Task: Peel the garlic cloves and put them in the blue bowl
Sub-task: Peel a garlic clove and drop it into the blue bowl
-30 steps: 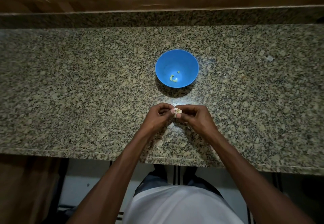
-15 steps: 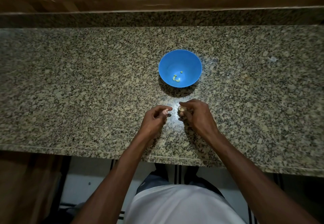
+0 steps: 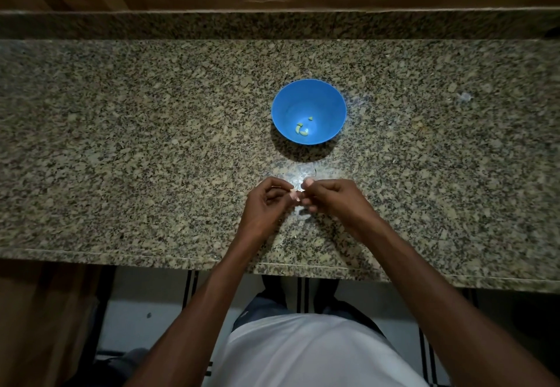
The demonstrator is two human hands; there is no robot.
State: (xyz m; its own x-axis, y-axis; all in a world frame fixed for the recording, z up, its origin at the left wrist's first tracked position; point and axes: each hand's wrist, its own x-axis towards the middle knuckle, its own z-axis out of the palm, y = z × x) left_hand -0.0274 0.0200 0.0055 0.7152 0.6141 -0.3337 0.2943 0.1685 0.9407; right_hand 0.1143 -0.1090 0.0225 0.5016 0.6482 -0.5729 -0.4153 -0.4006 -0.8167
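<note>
Garlic clove (image 3: 296, 195) pinched between hands (image 3: 300, 201)

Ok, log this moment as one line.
stage: peeling | left hand and right hand: pinching garlic clove over counter | blue bowl: peeled pieces inside

Speckled granite counter (image 3: 127, 156), blue bowl (image 3: 330, 104) on it (centre)
</note>
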